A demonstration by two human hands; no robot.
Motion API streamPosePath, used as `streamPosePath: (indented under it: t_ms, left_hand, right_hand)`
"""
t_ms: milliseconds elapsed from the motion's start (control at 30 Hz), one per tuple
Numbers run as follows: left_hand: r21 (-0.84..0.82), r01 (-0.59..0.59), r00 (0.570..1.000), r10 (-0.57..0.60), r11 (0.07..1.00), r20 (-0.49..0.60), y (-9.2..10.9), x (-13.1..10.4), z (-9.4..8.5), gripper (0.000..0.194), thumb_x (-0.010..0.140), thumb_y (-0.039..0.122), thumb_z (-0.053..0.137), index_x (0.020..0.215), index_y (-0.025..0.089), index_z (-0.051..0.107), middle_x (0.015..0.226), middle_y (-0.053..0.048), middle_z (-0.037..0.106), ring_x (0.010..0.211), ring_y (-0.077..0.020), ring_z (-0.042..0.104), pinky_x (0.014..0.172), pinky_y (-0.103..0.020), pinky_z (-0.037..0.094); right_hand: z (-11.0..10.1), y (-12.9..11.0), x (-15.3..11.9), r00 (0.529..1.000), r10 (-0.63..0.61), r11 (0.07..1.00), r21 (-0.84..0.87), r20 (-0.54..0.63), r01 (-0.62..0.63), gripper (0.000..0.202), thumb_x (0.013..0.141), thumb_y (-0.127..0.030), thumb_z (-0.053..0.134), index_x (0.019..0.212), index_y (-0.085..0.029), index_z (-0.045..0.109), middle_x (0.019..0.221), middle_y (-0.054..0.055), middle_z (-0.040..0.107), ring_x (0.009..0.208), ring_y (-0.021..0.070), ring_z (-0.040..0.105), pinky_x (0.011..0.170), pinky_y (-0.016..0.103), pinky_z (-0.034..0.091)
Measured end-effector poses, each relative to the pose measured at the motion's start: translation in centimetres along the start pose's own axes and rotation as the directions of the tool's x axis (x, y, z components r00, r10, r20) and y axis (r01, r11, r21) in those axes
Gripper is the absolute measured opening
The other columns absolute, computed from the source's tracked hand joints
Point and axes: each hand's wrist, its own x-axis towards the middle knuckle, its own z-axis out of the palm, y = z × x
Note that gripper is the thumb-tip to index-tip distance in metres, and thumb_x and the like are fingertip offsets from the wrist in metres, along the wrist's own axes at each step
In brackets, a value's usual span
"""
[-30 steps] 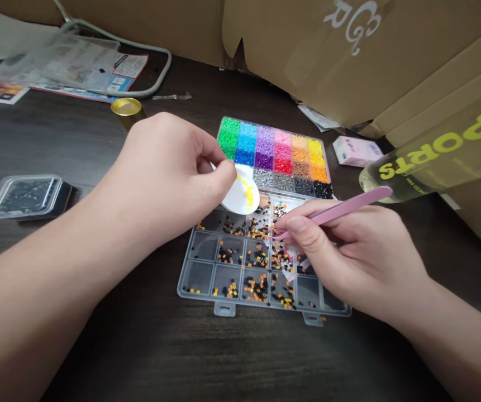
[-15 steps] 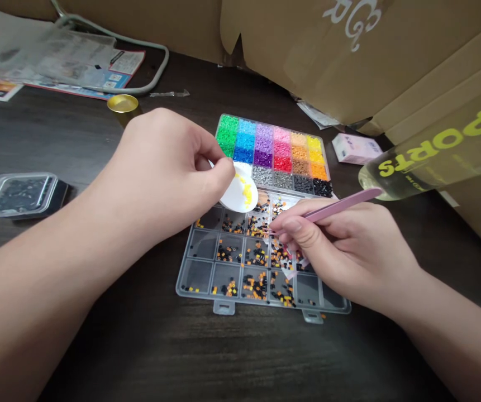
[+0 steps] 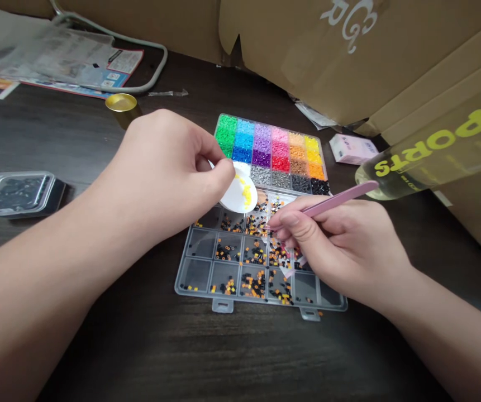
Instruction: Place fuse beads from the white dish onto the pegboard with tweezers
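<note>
My left hand [image 3: 177, 162] is closed, pinching a small white spoon [image 3: 232, 196] whose bowl carries several yellow beads [image 3: 246, 192]. Its handle is hidden by my fingers. My right hand [image 3: 332, 240] grips pink tweezers [image 3: 343, 199], their tips pointing left into the lid of the bead box [image 3: 196, 273]. Black, orange and yellow beads [image 3: 253, 283] lie scattered through the lid's compartments. Whether the tweezer tips hold a bead is too small to tell. Behind the spoon, the sorted part of the box holds beads [image 3: 280, 148] in many colours.
A clear bottle [image 3: 433, 151] with yellow lettering lies at the right beside a small pink-white box [image 3: 352, 148]. Cardboard [image 3: 290, 50] walls the back. At left stand a gold cup [image 3: 122, 105], a tub of black beads [image 3: 18, 194] and papers [image 3: 127, 61].
The view has shifted very slightly. Both hands keep nearly the same pose, with the spoon and tweezers still in them.
</note>
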Motion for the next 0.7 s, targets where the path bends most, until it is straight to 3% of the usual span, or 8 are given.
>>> streamPosePath:
  t_ms: [167, 267, 367, 433, 567, 700]
  left_hand:
    - [0.000, -0.020, 0.999, 0.020, 1.000, 0.030, 0.3, -0.2, 0.3, 0.027, 0.093, 0.025, 0.071, 0.068, 0.021, 0.080, 0.048, 0.006, 0.049, 0.055, -0.0112, 0.047, 0.070, -0.034, 0.037]
    - [-0.025, -0.036, 0.995, 0.039, 0.999, 0.092, 0.5, -0.3, 0.7, 0.027, 0.092, 0.025, 0.070, 0.067, 0.020, 0.079, 0.047, 0.006, 0.049, 0.054, -0.0104, 0.045, 0.071, -0.035, 0.036]
    - [-0.020, -0.005, 0.995, 0.007, 1.000, 0.102, 0.5, -0.2, 0.8, 0.027, 0.093, 0.026, 0.069, 0.068, 0.019, 0.079, 0.047, 0.006, 0.047, 0.055, -0.0106, 0.044, 0.072, -0.034, 0.036]
    - [-0.005, 0.011, 0.997, -0.010, 1.000, 0.072, 0.3, -0.1, 0.6, 0.028, 0.094, 0.027, 0.068, 0.069, 0.019, 0.079, 0.048, 0.006, 0.046, 0.056, -0.0112, 0.044, 0.073, -0.034, 0.038]
    - [0.039, 0.058, 0.998, -0.057, 0.998, -0.020, -0.4, 0.1, 0.2, 0.028, 0.094, 0.031, 0.067, 0.072, 0.019, 0.079, 0.051, 0.004, 0.044, 0.059, -0.0123, 0.040, 0.072, -0.034, 0.038]
    - [0.072, 0.078, 0.996, -0.074, 0.994, -0.048, -0.7, 0.1, 0.1, 0.030, 0.094, 0.036, 0.062, 0.076, 0.019, 0.079, 0.054, 0.002, 0.044, 0.063, -0.0148, 0.043, 0.074, -0.035, 0.039]
  right_hand:
    - [0.5, -0.4, 0.2, 0.975, 0.024, 0.994, 0.112, -0.222, 0.001, 0.033, 0.115, -0.031, 0.075, 0.085, -0.022, 0.085, 0.086, 0.002, 0.086, 0.058, 0.0099, 0.073, 0.056, 0.026, 0.061]
    - [0.9, -0.5, 0.3, 0.964, -0.028, 0.989, 0.134, -0.265, 0.066, 0.030, 0.113, -0.031, 0.078, 0.085, -0.024, 0.084, 0.091, 0.000, 0.088, 0.056, 0.0082, 0.070, 0.059, 0.026, 0.064]
    - [0.8, -0.7, 0.1, 0.967, -0.033, 0.988, 0.138, -0.253, 0.070, 0.029, 0.113, -0.031, 0.078, 0.085, -0.025, 0.083, 0.096, 0.000, 0.090, 0.067, 0.0100, 0.078, 0.066, 0.024, 0.066]
    - [0.5, -0.8, -0.1, 0.973, -0.014, 0.992, 0.116, -0.231, 0.041, 0.028, 0.114, -0.029, 0.077, 0.087, -0.025, 0.083, 0.095, 0.000, 0.090, 0.068, 0.0098, 0.079, 0.062, 0.022, 0.063]
    - [0.5, -0.8, 0.0, 0.995, -0.002, 0.999, 0.049, -0.103, 0.007, 0.038, 0.115, -0.031, 0.074, 0.078, -0.020, 0.078, 0.086, 0.003, 0.086, 0.058, 0.0099, 0.072, 0.054, 0.025, 0.056]
    - [0.6, -0.6, 0.4, 1.000, -0.018, 1.000, -0.006, 0.016, 0.018, 0.048, 0.118, -0.036, 0.069, 0.073, -0.020, 0.075, 0.080, 0.006, 0.082, 0.063, 0.0152, 0.072, 0.057, 0.029, 0.059]
